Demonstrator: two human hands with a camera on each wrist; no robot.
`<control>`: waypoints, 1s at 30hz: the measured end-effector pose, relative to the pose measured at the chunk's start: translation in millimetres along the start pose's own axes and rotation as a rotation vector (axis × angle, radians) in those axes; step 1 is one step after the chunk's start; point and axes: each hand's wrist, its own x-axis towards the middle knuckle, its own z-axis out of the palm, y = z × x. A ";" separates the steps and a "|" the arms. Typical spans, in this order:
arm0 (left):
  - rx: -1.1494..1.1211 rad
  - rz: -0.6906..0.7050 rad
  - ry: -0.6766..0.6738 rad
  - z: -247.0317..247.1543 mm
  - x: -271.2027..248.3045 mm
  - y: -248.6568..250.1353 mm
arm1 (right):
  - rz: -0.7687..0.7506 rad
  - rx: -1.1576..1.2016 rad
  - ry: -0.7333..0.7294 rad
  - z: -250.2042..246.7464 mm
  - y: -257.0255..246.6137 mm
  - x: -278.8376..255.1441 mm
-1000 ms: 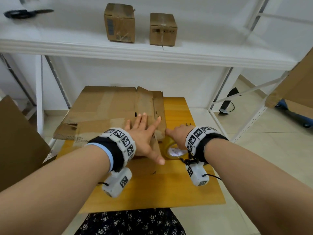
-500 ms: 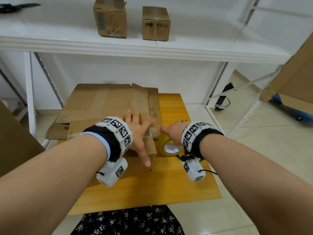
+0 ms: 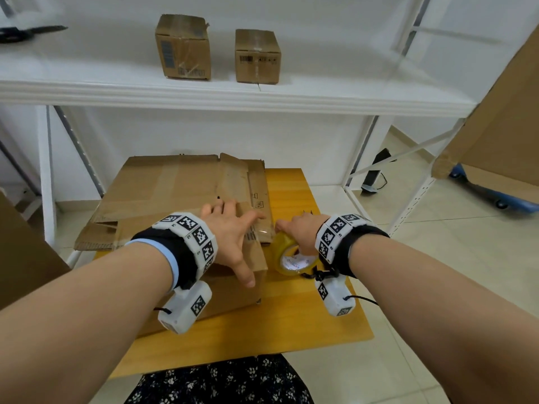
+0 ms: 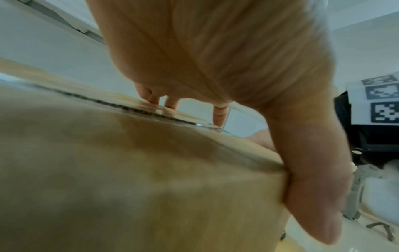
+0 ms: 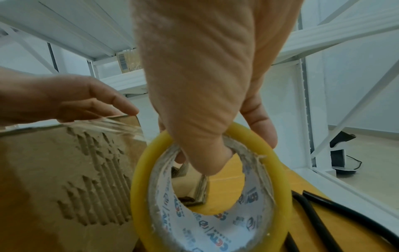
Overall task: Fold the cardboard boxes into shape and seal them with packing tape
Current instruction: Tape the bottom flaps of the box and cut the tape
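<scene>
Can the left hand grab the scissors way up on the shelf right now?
Probably not: the left hand presses flat on the box, and the scissors lie far off on the shelf.

At twelve o'clock from me a white metal shelf [image 3: 262, 94] stands against a white wall [image 3: 204, 132]. Pale floor tiles [image 3: 466, 258] spread toward three o'clock, evenly lit.

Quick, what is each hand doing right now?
Left hand: open, fingers spread, pressing down on the top of the cardboard box.
Right hand: closed around the yellow packing tape roll, thumb through its core.
</scene>
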 end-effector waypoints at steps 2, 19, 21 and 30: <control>-0.053 0.013 0.023 -9.4 -6.5 0.9 | -0.003 0.037 0.023 -9.1 5.8 -10.6; -0.826 0.072 0.482 -67.3 -52.4 -15.6 | 0.224 0.487 0.653 -148.4 38.9 -101.0; -0.887 0.086 0.508 -64.1 -53.8 -18.1 | 0.248 0.496 0.716 -160.4 31.9 -104.7; -1.022 0.107 0.495 -0.6 -65.8 -46.4 | 0.197 0.317 0.610 -168.9 -22.5 -91.2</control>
